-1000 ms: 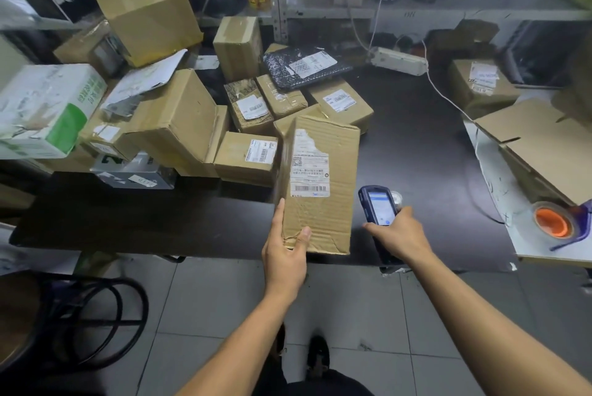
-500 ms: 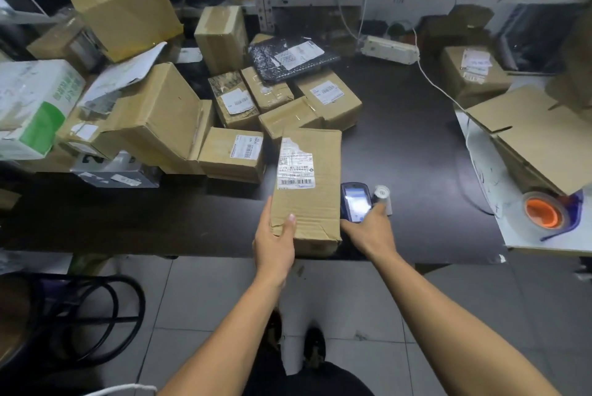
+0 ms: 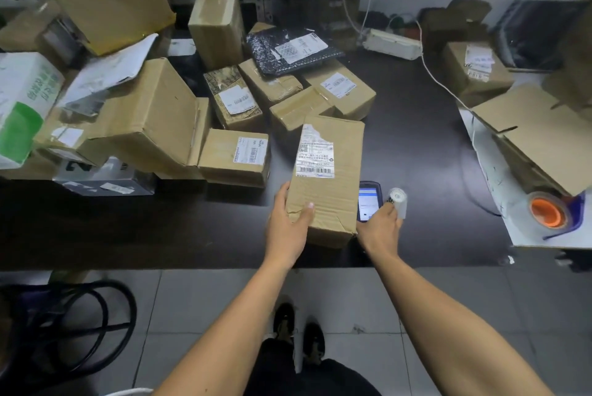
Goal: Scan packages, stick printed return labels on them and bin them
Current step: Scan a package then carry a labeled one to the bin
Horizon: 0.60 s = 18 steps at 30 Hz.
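- The cardboard package [image 3: 330, 178] is a long brown box, creased and dented toward its near end, with a white shipping label [image 3: 315, 155] torn at the top corner.
- It lies on the dark counter [image 3: 416, 146] near the front edge, just in front of a cluster of other parcels [image 3: 234, 155].
- The left hand [image 3: 288, 226] holds its near left corner, thumb along the side, fingers curled over the top.
- The right hand [image 3: 381, 229] grips a handheld scanner [image 3: 369, 200] just beside the box; a small white roll [image 3: 398, 202] seems pinched there too.
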Each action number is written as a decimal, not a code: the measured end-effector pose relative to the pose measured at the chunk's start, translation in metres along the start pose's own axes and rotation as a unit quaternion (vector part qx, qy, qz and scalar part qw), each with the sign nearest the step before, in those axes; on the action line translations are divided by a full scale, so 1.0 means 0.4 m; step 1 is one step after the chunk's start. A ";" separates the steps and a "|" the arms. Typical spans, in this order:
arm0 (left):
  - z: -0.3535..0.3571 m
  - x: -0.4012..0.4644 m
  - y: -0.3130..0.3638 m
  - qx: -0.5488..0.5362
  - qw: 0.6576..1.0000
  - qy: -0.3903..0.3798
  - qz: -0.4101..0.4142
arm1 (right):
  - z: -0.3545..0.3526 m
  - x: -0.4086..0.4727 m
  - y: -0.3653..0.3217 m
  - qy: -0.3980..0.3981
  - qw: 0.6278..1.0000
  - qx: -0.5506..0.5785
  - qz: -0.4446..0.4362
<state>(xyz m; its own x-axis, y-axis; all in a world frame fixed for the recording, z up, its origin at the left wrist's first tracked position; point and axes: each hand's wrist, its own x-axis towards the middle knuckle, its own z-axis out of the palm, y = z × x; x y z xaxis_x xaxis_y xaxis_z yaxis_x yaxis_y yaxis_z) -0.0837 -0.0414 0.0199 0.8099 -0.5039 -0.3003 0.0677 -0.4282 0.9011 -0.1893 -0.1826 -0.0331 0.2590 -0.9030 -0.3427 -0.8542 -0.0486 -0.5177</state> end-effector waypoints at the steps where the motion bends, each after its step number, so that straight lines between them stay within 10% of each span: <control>1: -0.008 0.002 0.002 0.022 1.000 -0.008 0.010 | 0.005 -0.001 0.001 0.003 1.000 -0.009 0.002; 13: 0.066 0.067 0.110 0.318 0.902 -0.022 0.291 | -0.096 0.030 0.062 0.134 0.990 0.004 -0.040; 18: 0.208 0.070 0.166 0.313 0.872 -0.023 0.376 | -0.135 0.127 0.096 -0.010 0.995 0.001 -0.103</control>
<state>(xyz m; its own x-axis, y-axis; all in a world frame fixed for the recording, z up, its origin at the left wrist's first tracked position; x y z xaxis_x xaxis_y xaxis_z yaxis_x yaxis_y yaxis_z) -0.1051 -0.1462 0.0455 0.4637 -0.8420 0.2759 -0.8150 -0.2832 0.5055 -0.2333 -0.2533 -0.0278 0.4373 -0.8651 -0.2458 -0.7813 -0.2301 -0.5801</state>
